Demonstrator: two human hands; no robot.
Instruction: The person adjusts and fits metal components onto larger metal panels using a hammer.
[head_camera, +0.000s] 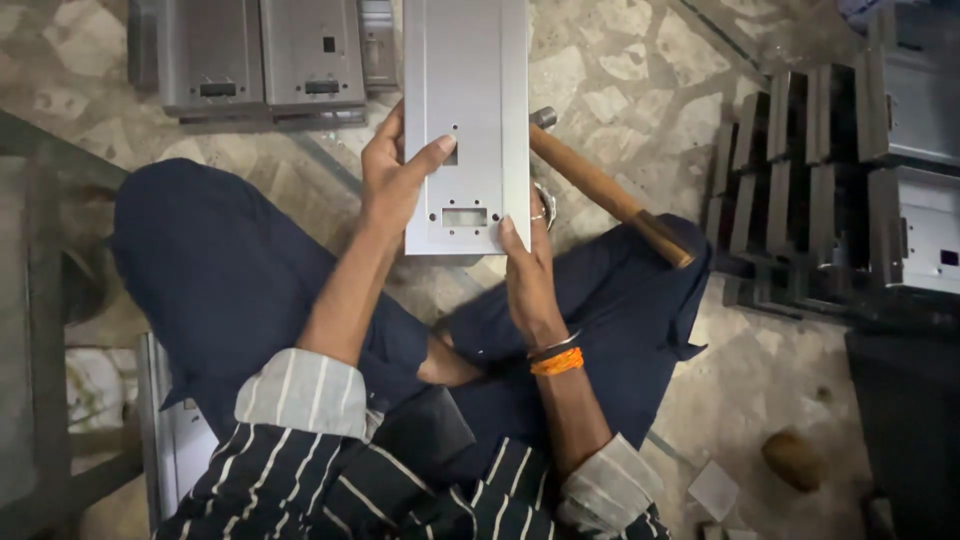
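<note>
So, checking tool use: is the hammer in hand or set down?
Set down: the wooden-handled hammer lies across the knee; both the left hand and right hand grip the metal panel.

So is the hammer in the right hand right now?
No, the hammer lies across the right thigh, while the right hand and left hand both grip the grey metal panel.

Grey metal panel (466, 120) (striped sleeves (300, 392))

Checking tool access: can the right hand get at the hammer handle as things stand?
Probably yes, once it lets go. The right hand grips the grey metal panel at its lower right corner; the hammer lies just beside it across the right knee, wooden handle exposed, nothing over it.
</note>
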